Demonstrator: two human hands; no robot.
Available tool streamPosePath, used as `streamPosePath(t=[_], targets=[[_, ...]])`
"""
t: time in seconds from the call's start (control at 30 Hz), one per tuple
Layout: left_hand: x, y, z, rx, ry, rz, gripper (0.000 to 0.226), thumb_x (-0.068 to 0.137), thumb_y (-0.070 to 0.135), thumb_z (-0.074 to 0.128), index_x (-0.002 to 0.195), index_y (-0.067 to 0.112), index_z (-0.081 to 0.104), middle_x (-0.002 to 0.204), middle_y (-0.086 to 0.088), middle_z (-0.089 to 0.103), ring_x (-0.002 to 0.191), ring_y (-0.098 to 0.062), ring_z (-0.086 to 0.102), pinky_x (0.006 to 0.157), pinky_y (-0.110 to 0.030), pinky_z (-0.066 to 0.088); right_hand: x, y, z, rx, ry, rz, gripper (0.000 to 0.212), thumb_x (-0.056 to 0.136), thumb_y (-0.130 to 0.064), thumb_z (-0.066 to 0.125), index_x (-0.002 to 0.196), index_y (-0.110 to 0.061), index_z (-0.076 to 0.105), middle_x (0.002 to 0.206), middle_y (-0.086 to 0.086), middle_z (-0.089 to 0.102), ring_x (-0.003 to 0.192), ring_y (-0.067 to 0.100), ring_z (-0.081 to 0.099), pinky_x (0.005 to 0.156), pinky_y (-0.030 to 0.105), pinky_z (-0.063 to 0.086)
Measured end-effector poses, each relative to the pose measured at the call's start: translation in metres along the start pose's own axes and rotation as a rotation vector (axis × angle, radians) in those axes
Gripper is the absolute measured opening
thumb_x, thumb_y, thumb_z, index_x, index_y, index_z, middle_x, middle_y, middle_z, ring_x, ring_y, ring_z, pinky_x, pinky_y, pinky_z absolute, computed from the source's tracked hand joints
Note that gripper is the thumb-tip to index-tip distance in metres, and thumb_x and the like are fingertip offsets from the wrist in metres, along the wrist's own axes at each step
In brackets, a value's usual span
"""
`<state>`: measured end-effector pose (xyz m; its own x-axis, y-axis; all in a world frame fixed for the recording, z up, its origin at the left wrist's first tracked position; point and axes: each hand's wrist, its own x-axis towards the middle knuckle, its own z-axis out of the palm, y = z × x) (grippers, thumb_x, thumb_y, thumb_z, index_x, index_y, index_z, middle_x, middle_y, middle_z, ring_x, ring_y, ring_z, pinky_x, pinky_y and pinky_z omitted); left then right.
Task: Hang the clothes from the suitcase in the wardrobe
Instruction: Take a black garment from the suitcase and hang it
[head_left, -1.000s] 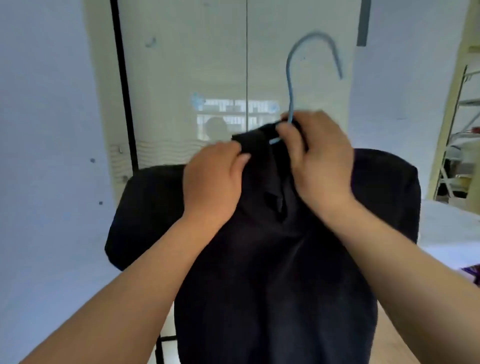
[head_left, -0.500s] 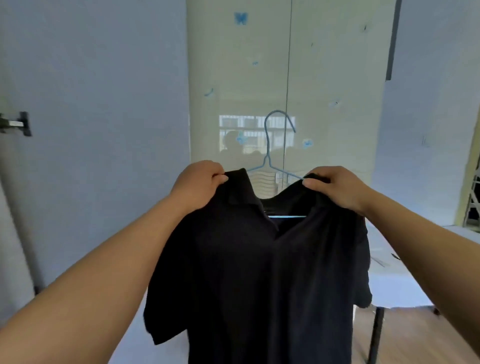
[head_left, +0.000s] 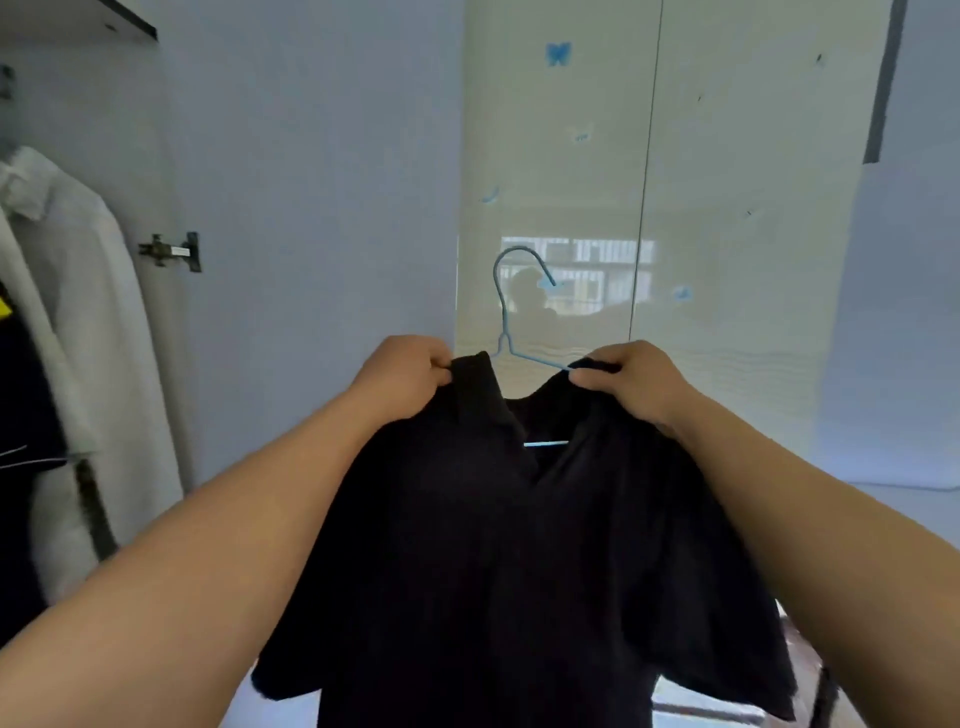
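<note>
White garment (head_left: 78, 312), far left: hangs inside the open wardrobe (head_left: 93, 31), a dark garment (head_left: 26, 405) in front of it at the frame edge; door hinge (head_left: 174, 252) just beside on the pale panel. Risk: crowding at that side; a new hanger pushed in could snag or knock what already hangs

Left hand (head_left: 402, 371), left of centre: grip clenched on the left collar edge of the black polo shirt (head_left: 493, 545), pinching cloth. Risk: only fabric is held here, as far as can be seen; a tug could drag the shoulder off the wire arm

Blue wire hanger (head_left: 506, 312), centre: hook upright and free, above the collar, touching nothing; lower bar visible through the open neck. Risk: thin wire, likely slippery; the shirt may slide to one side if tilted. Rail not in view, so the reach needed cannot be judged

Right hand (head_left: 631, 379), right of centre: grip pinches the right collar edge where the hanger arm enters the cloth. Risk: whether the wire itself is caught in the pinch cannot be told

Shirt held in the air in front of the person, well apart from the wardrobe, not yet hung
</note>
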<state>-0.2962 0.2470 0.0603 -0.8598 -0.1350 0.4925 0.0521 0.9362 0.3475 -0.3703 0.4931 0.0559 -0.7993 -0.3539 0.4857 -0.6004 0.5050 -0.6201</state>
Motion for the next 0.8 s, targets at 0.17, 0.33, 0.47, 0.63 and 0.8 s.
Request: streamPosePath(t=[0.17, 0.33, 0.47, 0.63, 0.8], targets=[[-0.010, -0.004, -0.022, -0.251, 0.134, -0.087, 0.010, 0.089, 0.015, 0.065, 0.080, 0.013, 0.065, 0.082, 0.004, 0.060, 0.081, -0.012, 0.054, 0.064, -0.015, 0.042, 0.004, -0.015, -0.008, 0.074, -0.083, -0.042, 0.016, 0.089, -0.030, 0.066, 0.087, -0.015, 0.074, 0.085, 0.002, 0.073, 0.077, 0.015, 0.067, 0.064, 0.020, 0.048], [-0.031, 0.017, -0.027, -1.156, 0.131, -0.007, 0.014, 0.089, 0.005, 0.063, 0.076, 0.011, 0.062, 0.093, -0.005, 0.071, 0.098, -0.019, 0.067, 0.094, -0.033, 0.052, 0.011, -0.009, -0.010, -0.023, 0.103, -0.045, 0.025, 0.092, -0.029, 0.062, 0.093, -0.006, 0.072, 0.093, 0.011, 0.070, 0.089, 0.024, 0.062, 0.079, 0.032, 0.048], [-0.034, 0.017, -0.030, -0.582, 0.157, -0.029, 0.011, 0.087, 0.017, 0.069, 0.098, 0.017, 0.067, 0.107, 0.007, 0.067, 0.106, -0.007, 0.061, 0.101, -0.028, 0.044, 0.002, 0.006, -0.010, 0.017, 0.156, -0.114, 0.021, 0.092, -0.029, 0.062, 0.095, -0.011, 0.072, 0.093, 0.002, 0.069, 0.093, 0.020, 0.062, 0.080, 0.027, 0.043], [-0.029, 0.029, -0.011, -0.049, 0.004, -0.135, 0.032, 0.096, 0.043, 0.051, 0.103, 0.013, 0.062, 0.103, -0.001, 0.062, 0.100, -0.018, 0.057, 0.075, -0.025, 0.040, -0.002, -0.004, -0.010, -0.012, 0.192, -0.248, 0.024, 0.092, -0.033, 0.060, 0.105, -0.015, 0.070, 0.100, -0.003, 0.061, 0.095, 0.011, 0.051, 0.082, 0.020, 0.032], [-0.031, 0.033, 0.002, 0.003, 0.156, -0.126, 0.030, 0.098, 0.033, 0.050, 0.071, 0.019, 0.052, 0.076, 0.003, 0.054, 0.079, -0.019, 0.051, 0.059, -0.026, 0.034, 0.004, 0.004, -0.019, 0.236, 0.138, -0.097, 0.018, 0.090, -0.028, 0.064, 0.085, -0.013, 0.072, 0.084, 0.002, 0.068, 0.076, 0.012, 0.060, 0.070, 0.025, 0.047]])
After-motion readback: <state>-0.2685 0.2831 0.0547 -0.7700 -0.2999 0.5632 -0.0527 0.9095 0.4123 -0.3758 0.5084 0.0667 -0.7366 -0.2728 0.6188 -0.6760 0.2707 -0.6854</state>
